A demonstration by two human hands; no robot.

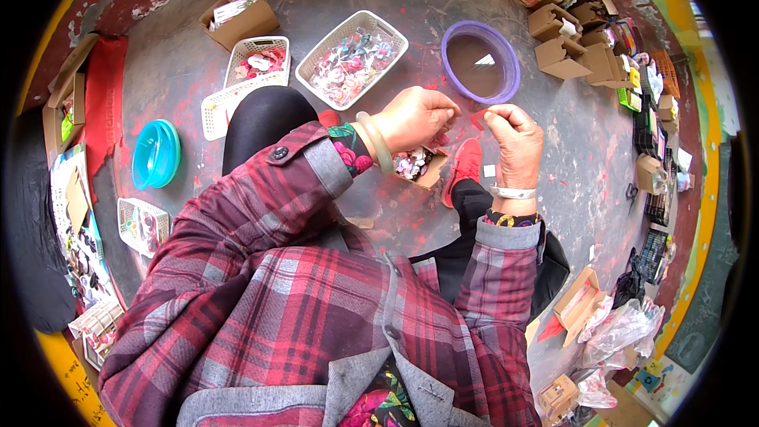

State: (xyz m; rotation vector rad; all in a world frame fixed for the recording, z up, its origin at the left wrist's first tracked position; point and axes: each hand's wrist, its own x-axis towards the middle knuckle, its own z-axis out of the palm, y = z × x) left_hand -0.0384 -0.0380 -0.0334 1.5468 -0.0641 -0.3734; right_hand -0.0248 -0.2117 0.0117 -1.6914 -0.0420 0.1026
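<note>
My left hand (415, 117), a pale bangle at its wrist, reaches in above a small cardboard box (428, 169). Its fingers are pinched together; what they hold, if anything, is too small to make out. Across from it, my right hand (518, 145) pinches a small red piece (477, 119) between thumb and forefinger. The two hands are apart, fingertips facing each other. Small white, pink and dark pieces (410, 163) fill the box below, partly covered by my left hand. A red shoe (466, 164) on my foot is beside the box.
Beyond my hands stand a purple basin (515, 71) and a white basket (304, 71) of small wrapped pieces. Two smaller white baskets (207, 121) and teal basins (155, 155) are on the left. Cardboard boxes (560, 59) and plastic bags (624, 332) line the right side.
</note>
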